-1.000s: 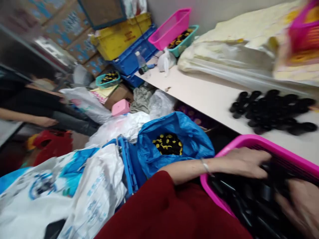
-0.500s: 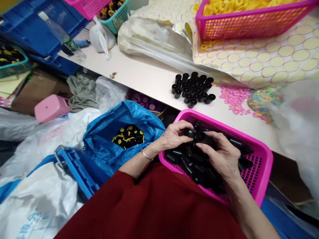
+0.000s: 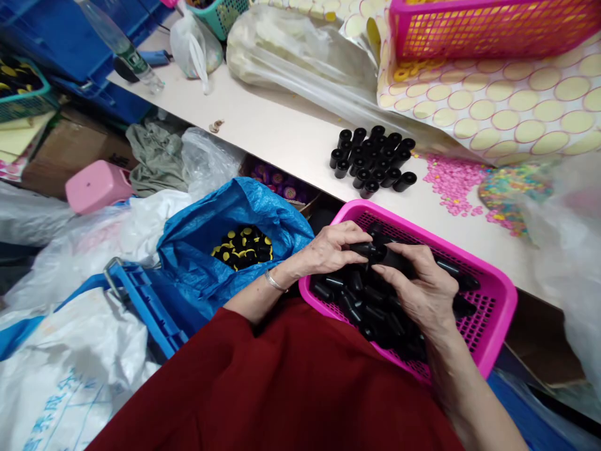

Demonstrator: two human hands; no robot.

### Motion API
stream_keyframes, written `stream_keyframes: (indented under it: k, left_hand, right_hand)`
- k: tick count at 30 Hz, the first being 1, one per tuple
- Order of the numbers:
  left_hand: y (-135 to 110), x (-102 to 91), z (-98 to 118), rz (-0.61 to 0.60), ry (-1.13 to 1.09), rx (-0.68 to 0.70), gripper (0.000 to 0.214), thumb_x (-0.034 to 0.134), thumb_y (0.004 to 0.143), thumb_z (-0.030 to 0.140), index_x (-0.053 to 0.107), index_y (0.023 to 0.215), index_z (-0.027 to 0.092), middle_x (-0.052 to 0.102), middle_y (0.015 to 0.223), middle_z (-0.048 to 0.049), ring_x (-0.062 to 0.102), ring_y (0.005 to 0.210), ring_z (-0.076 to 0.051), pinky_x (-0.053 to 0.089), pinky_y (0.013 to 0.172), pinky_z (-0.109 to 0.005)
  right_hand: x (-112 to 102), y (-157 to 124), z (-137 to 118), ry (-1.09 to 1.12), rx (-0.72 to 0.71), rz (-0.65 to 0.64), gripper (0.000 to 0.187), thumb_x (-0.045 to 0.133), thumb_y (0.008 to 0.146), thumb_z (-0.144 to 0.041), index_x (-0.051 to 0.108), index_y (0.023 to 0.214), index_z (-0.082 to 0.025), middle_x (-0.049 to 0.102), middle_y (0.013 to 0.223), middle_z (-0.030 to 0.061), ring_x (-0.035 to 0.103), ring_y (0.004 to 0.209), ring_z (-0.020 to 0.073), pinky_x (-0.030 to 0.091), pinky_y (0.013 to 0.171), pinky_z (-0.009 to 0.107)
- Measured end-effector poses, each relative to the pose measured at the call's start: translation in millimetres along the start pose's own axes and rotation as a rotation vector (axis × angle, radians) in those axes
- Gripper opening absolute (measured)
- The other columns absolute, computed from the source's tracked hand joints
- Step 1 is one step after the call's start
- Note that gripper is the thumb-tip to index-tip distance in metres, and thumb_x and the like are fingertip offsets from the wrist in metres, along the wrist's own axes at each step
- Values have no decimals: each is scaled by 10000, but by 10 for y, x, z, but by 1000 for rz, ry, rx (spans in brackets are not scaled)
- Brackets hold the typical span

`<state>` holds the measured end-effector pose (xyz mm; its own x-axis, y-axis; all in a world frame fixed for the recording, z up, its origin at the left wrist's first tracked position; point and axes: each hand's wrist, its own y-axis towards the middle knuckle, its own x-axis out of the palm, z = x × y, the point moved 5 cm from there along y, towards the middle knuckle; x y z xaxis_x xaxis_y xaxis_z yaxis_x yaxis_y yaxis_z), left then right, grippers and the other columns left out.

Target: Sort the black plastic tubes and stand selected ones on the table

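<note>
Over a pink plastic basket (image 3: 504, 313) full of black plastic parts (image 3: 375, 313), both my hands are closed on black pieces. Between thumb and fingers, my left hand (image 3: 331, 249) grips a small black plastic part (image 3: 364, 249). My right hand (image 3: 422, 282) holds a wider black plastic tube (image 3: 397, 260), its near end against the left hand's part. Whether one piece sits inside the other I cannot tell. On the white table just beyond the basket stands a cluster of short black tubes (image 3: 373, 156), with one lying on its side.
Left of the basket, a blue bag (image 3: 188, 250) holds black parts with yellow ends (image 3: 244, 247). Pink beads (image 3: 453, 185) and a plastic bag of coloured beads (image 3: 511, 191) lie on the table's right. Another pink basket (image 3: 493, 34) stands behind, and a water bottle (image 3: 126, 56) lies far left.
The two black pieces have come together end to end between my hands; a moment ago their ends pointed more toward me. The view has shifted slightly.
</note>
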<state>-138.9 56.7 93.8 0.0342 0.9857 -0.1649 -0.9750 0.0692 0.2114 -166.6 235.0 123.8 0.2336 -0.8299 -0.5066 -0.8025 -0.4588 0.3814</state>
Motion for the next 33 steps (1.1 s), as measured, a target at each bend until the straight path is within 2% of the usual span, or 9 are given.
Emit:
stream_keyframes:
  k: [4,6,10,14,17,25,33]
  left_hand:
    - [19,-3,2,-36,-1,-40,283,780,730,283,769,1000,200,597,944,-49,573,851,-152,480,797,-315]
    - [30,4,-2,-38,-63,-62,352,826,676,318,766,995,182,595,906,-40,567,813,-145,480,759,-302]
    - [31,5,-55,59,-249,-174,487,894,564,412,749,933,128,595,808,-12,528,685,-102,459,655,-263]
    - [26,-7,-85,126,-266,-209,425,910,533,392,754,826,127,637,809,-25,563,741,-119,474,712,-272]
    - [23,-37,-88,160,-272,-190,406,915,525,372,765,821,138,662,824,-32,589,777,-130,487,761,-287]
    - [19,-53,-33,123,-221,-156,388,905,554,377,784,844,149,689,822,-41,612,772,-141,501,764,-293]
    - [14,-19,-19,127,-254,-196,396,901,565,387,793,874,164,697,831,-40,617,779,-137,519,762,-286]
  right_hand:
    - [-5,36,-22,-91,-4,-35,229,719,830,-330,680,1045,-263,693,925,37,644,815,210,558,779,395]
    - [-15,49,-36,-123,-21,-61,232,710,833,-352,688,1046,-263,706,928,46,649,823,230,565,776,424]
    - [-50,69,-65,-124,-58,-102,234,703,836,-368,699,1045,-264,722,929,50,652,828,245,567,768,440]
    - [-76,69,-38,-79,-18,-84,239,708,830,-392,698,1035,-269,718,925,42,655,818,243,566,757,433]
    - [-65,48,-19,-63,-16,-63,241,720,823,-378,697,1033,-263,713,922,40,654,825,236,567,755,420]
    - [-52,14,2,-68,-13,-56,247,723,820,-379,698,1036,-262,710,931,43,652,827,233,567,764,424]
    - [-71,-1,14,-85,-10,-81,250,713,825,-372,703,1050,-263,721,934,41,649,840,241,563,769,442]
